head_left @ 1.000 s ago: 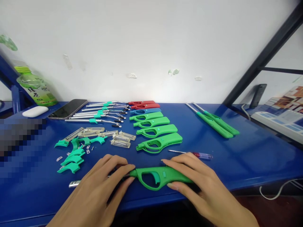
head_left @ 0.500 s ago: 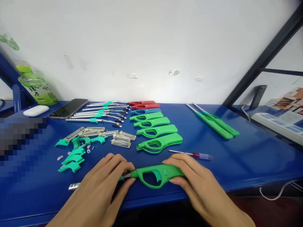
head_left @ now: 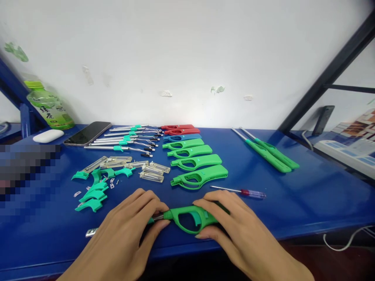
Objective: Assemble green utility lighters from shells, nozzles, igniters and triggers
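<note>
Near the table's front edge lies a green long-reach lighter [head_left: 178, 221], with its trigger loop and teal trigger showing. My left hand [head_left: 129, 230] is closed round its metal tube, thumb and fingertip pinching just behind the green nose. The tube's silver tip pokes out to the left of that hand. My right hand [head_left: 238, 228] grips the green handle beside the trigger, thumb below and fingers above, and hides the handle's rear. Beyond the right fingers rests a screwdriver [head_left: 249, 193] with a red and clear handle. Green lighter shells [head_left: 209, 173] lie just behind the held lighter.
Left of the shells are metal tubes with wires [head_left: 105, 148], clear fuel tanks [head_left: 151, 176] and teal triggers [head_left: 90, 204]. A phone [head_left: 88, 133], a white case [head_left: 48, 136] and a bottle [head_left: 51, 109] stand back left. Two whole green lighters [head_left: 268, 154] lie right.
My right hand has shifted left along the handle, closer to the trigger. My left hand keeps its hold on the tube. The whole view has moved slightly.
</note>
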A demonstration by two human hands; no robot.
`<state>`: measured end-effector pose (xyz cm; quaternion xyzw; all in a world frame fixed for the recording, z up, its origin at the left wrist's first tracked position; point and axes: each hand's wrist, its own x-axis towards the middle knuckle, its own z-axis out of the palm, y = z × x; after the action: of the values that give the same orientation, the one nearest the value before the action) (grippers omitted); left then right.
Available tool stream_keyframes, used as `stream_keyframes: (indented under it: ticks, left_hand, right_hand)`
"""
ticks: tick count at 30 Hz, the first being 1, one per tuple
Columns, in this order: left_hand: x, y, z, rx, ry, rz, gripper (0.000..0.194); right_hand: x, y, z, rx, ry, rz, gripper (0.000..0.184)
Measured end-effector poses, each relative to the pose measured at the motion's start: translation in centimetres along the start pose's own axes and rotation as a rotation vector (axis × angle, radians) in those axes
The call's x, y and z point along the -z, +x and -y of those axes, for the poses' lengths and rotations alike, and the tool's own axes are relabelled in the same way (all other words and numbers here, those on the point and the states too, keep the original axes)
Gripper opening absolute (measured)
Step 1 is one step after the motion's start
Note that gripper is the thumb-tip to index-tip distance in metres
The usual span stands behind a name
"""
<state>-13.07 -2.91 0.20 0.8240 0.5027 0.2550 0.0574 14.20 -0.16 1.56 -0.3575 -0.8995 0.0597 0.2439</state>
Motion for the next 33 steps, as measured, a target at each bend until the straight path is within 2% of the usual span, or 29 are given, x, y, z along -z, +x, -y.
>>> stream_keyframes:
  ticks: [6,11,15,17,19,22,24,26,33]
  left_hand:
    - [0.4,1.0,0.1,0.004,-0.09,-0.034,0.012]
    - [0.5,0.9,0.0,0.06,-0.105,-0.006,0.016]
    - [0.6,0.8,-0.1,0.026,-0.094,-0.015,0.014]
    - [0.5,0.7,0.0,0.013,-0.085,-0.025,0.016]
    - [0.4,0.7,0.2,0.005,-0.069,-0.041,0.017]
    - [0.0,0.4,0.6,-0.001,-0.039,-0.08,0.019]
    - [-0.2,0.3,0.9,0.006,-0.019,-0.097,0.022]
    - [-0.4,0.3,1.1,0.018,-0.002,-0.1,0.025]
    - [-0.5,0.1,1.6,0.015,0.04,-0.072,0.024]
  right_hand:
    - [0.1,-0.2,-0.4,-0.059,0.14,0.01,0.028]
    - [0.2,-0.1,-1.0,-0.099,0.292,-0.093,0.025]
    - [0.4,-0.3,-1.5,-0.126,0.373,-0.258,0.026]
    - [0.4,-0.6,-2.0,-0.195,0.451,-0.365,0.032]
    - [0.1,-1.0,-2.6,-0.313,0.621,-0.486,0.037]
    - [-0.2,-1.0,-3.3,-0.551,1.014,-0.717,0.045]
    - [-0.2,-0.6,-3.5,-0.657,1.161,-0.834,0.053]
    - [0.1,-0.2,-3.5,-0.691,1.203,-0.876,0.056]
    - [0.6,0.4,-3.6,-0.73,1.279,-0.884,0.051]
